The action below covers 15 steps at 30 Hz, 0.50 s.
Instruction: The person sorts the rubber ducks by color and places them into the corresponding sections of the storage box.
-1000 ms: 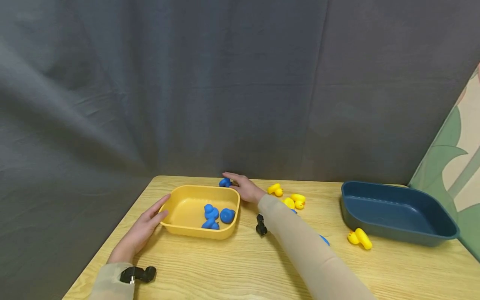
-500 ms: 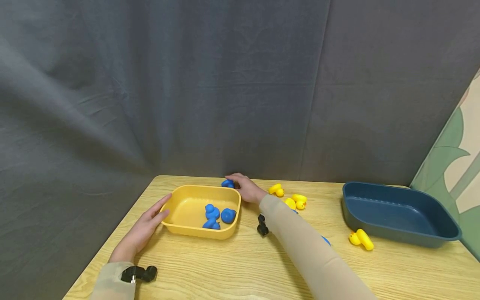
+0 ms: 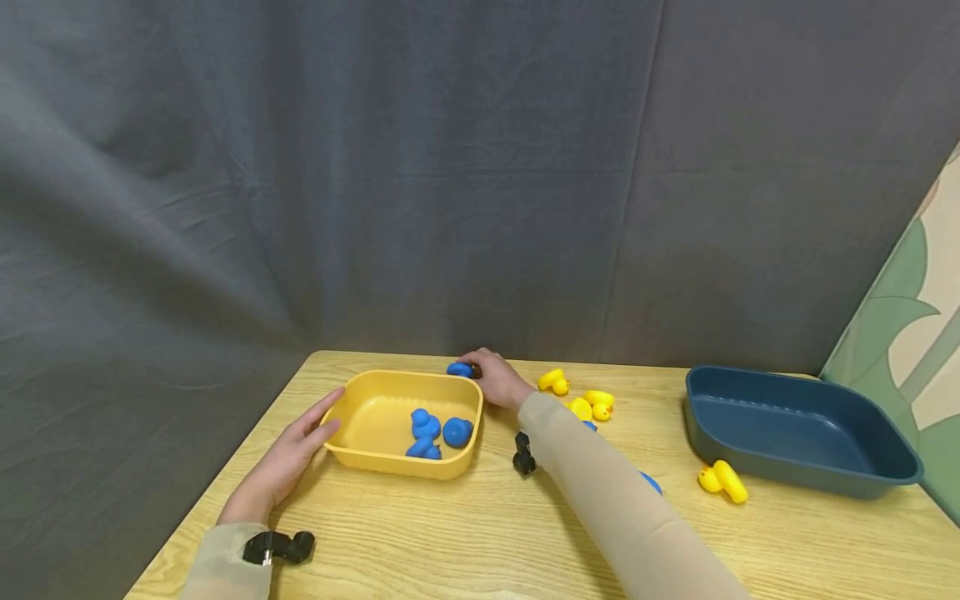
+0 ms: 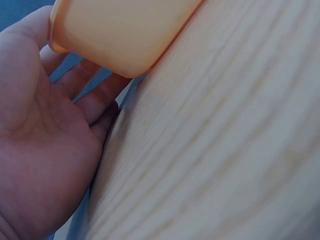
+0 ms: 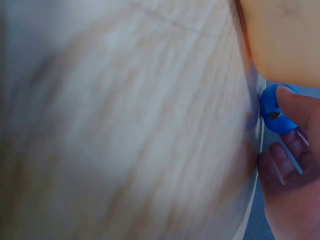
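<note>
In the head view, my left hand (image 3: 288,454) holds the left end of a yellow plastic bin (image 3: 401,467). Its thumb lies over the rim and its fingers sit along the outside, as the left wrist view also shows. Several blue rubber ducks (image 3: 425,423) lie inside the bin. Behind the bin's far right corner, my right hand (image 3: 498,379) pinches another blue rubber duck (image 3: 459,369) near the table's back edge. In the right wrist view the thumb (image 5: 295,105) presses on this duck; its beak faces the camera, and the fingertips behind it are partly hidden.
Yellow rubber ducks (image 3: 598,402) lie right of my right hand, with a blue one partly hidden by the sleeve. A dark blue bin (image 3: 795,471) stands at the right, a yellow duck (image 3: 723,481) before it. A grey curtain (image 3: 480,183) hangs behind the table.
My right hand's fingers were stretched out over the blue duck and have closed on it. The duck has turned and shifted slightly right. My left hand stays on the yellow bin.
</note>
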Motion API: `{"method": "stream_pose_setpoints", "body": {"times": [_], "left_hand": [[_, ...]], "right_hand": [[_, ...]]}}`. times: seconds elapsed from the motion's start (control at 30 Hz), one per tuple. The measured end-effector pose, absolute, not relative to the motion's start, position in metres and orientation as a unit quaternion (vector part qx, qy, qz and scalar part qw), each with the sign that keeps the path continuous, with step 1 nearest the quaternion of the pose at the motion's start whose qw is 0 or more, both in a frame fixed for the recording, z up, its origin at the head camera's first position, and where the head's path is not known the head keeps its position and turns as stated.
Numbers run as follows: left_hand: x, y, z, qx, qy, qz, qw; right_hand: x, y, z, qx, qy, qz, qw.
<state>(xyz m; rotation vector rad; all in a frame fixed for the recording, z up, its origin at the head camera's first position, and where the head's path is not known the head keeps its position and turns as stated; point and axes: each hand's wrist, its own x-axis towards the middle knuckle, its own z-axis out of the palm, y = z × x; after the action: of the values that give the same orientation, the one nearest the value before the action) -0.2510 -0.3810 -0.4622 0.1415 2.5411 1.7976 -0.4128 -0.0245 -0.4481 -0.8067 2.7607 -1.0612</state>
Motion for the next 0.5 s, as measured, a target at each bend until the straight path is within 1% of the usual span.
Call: {"method": "stream_pose_setpoints", "body": {"times": [0.5], "left_hand": [[-0.2506, -0.3808, -0.461, 0.034, 0.819, 0.573, 0.018]], "right_hand": [[-0.4138, -0.0239, -0.4491, -0.218, 0.906, -0.361, 0.041]]}}
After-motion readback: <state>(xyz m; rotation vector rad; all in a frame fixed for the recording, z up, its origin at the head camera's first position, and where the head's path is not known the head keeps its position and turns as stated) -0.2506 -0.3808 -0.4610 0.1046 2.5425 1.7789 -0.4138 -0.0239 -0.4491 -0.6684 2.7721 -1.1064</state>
